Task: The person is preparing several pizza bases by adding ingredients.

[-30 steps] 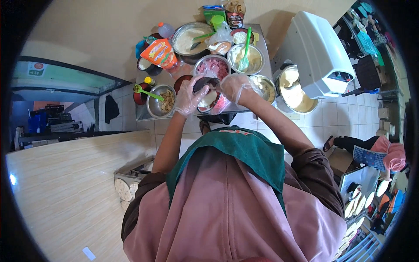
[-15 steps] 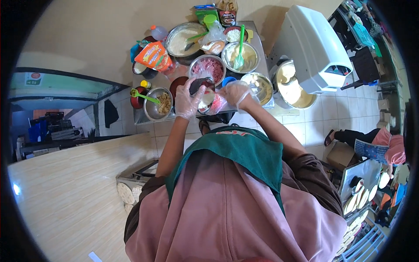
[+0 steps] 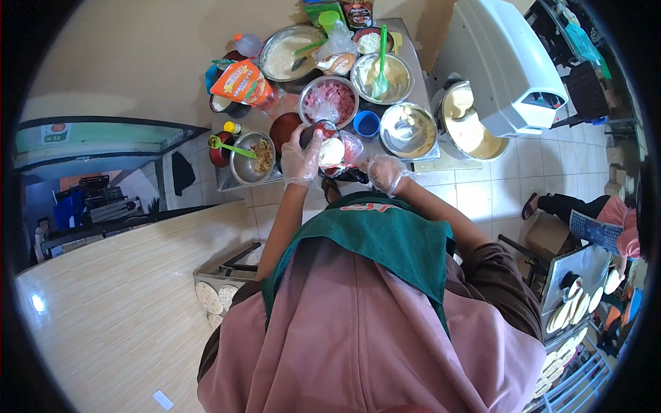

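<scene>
Curling its fingers at the near edge of the counter, the gloved right hand may or may not grip something; that cannot be told. Just left, the gloved left hand is clamped on a dark container with white contents. Beyond sit a blue cup, pink pieces in a bowl, then a green spatula.

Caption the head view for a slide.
Gloved left hand gripping a dark container, right hand nearby, bowl of pink pieces beyond.
</scene>
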`<state>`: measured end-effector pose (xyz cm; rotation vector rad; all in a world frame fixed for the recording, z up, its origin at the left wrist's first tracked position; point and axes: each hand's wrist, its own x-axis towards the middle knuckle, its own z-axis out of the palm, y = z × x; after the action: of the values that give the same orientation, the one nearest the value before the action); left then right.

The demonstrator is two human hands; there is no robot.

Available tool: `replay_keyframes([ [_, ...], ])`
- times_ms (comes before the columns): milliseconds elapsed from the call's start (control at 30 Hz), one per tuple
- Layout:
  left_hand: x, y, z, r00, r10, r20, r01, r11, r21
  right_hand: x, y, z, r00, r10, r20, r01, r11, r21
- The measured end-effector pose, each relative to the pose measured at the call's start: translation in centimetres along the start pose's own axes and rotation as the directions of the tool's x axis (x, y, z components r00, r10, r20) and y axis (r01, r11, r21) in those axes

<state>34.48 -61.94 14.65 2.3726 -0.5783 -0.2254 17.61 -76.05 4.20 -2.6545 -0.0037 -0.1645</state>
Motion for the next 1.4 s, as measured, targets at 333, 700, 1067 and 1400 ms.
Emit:
replay_keyframes([
  [333,-0.9,1.1,0.3,0.986,0.162,-0.043,-0.148,0.962,0.231,0.5,0.2,3.1,0.976,0.207,0.073,-0.2,0.975,-0.094],
  [700,-0.2,-0.1,0.9,0.977,0.203,-0.064,-0.176,0.941,0.291,-0.3,3.5,5.7,0.988,0.157,0.01,-0.155,0.984,-0.086],
  [1067,0.8,0.0,1.2,0.974,0.228,-0.006,-0.22,0.947,0.235,-1.6,5.3,3.6,0.975,0.214,0.055,-0.221,0.948,0.228],
  [1400,1.5,0.3,1.3,0.981,0.195,0.014,-0.189,0.922,0.338,-2.1,7.0,1.6,0.903,0.339,0.265,-0.411,0.861,0.299],
])
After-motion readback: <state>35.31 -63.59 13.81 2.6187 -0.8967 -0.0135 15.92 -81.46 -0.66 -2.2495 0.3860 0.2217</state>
